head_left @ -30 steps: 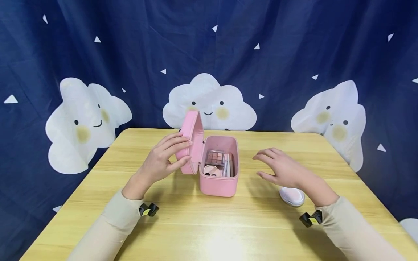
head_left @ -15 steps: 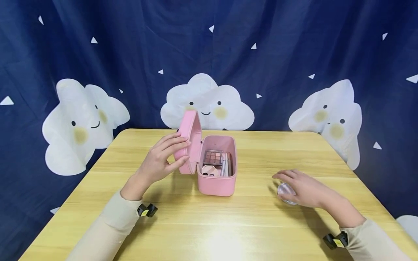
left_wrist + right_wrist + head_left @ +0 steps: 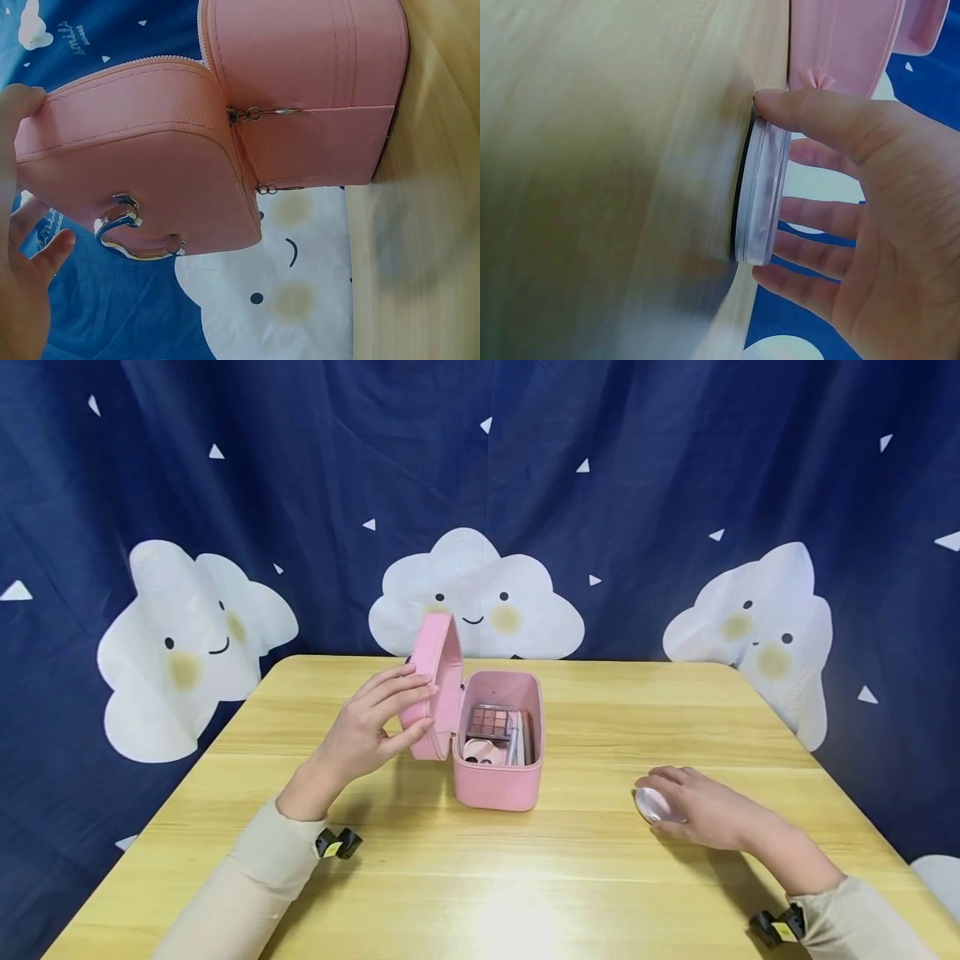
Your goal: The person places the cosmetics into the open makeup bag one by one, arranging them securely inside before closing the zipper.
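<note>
A pink cosmetic case (image 3: 498, 787) stands on the table with its lid (image 3: 433, 693) raised on the left side. My left hand (image 3: 372, 727) holds that lid by its edge, with the thumb at the zipped rim in the left wrist view and the fingers near the metal handle (image 3: 124, 232). Inside the case lie an eyeshadow palette (image 3: 490, 722), a round pale item (image 3: 482, 752) and several slim tubes (image 3: 519, 739). At the right, my right hand (image 3: 712, 810) grips a round, clear-lidded powder compact (image 3: 654, 806) between thumb and fingers, close over the table.
The light wooden table (image 3: 480, 877) runs back to a dark blue curtain (image 3: 637, 485) printed with white clouds. Bare tabletop lies between the case and the compact. A small black camera sits on each wrist.
My right hand has moved right and down from beside the case to the compact and taken hold of it. The left hand stays on the lid.
</note>
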{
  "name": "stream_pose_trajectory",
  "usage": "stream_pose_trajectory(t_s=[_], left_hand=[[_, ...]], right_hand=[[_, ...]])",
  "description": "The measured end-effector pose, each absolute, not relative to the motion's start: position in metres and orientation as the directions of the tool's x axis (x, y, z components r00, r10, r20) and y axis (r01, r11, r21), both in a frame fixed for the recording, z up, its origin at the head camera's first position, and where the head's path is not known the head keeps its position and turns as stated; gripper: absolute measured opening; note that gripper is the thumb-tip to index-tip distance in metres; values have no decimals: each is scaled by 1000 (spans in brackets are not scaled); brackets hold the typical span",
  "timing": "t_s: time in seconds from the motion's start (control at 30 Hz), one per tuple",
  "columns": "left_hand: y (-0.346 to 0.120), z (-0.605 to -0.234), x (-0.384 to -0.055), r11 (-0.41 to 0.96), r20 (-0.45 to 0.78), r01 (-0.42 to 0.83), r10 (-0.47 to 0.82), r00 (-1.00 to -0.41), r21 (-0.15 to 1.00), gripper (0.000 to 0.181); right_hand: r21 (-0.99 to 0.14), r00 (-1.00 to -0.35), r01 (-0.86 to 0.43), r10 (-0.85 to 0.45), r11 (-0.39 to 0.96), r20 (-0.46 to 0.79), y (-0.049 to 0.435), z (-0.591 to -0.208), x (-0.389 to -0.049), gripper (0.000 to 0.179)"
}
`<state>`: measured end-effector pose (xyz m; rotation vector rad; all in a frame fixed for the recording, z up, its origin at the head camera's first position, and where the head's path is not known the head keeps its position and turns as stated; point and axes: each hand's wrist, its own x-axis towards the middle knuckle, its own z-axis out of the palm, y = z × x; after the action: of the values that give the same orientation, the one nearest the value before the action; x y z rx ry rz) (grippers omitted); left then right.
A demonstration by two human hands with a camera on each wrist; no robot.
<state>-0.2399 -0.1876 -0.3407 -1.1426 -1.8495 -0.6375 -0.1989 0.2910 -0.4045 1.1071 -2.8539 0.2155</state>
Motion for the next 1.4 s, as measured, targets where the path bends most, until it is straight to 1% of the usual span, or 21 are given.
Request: stream_pose_trajectory(t_s=[0.23, 0.33, 0.6, 0.8, 1.13, 1.4], left_hand=[[-187, -341, -240, 453, 858, 892, 461, -225, -9, 37], [-187, -341, -240, 453, 858, 892, 461, -225, -10, 37], [-186, -341, -240, 444, 860, 896, 461, -220, -9, 36], [-186, -341, -240, 441, 862, 897, 459, -213, -13, 36], [-187, -342, -241, 442, 862, 897, 461, -210, -18, 36], [-186, -341, -240, 439, 864, 898, 459, -206, -20, 36]], right_hand=[[-95, -757, -653, -645, 752, 103, 290, -407, -200, 52], [-100, -754, -656, -648, 748, 101, 290, -408, -201, 51], [-73, -698, -712, -693, 698, 180, 288, -407, -204, 53], [-39, -682, -721, -698, 692, 217, 283, -402, -208, 54], [-3, -640, -749, -722, 663, 262, 261, -381, -218, 52], [7, -620, -762, -733, 647, 279, 239, -361, -224, 50]])
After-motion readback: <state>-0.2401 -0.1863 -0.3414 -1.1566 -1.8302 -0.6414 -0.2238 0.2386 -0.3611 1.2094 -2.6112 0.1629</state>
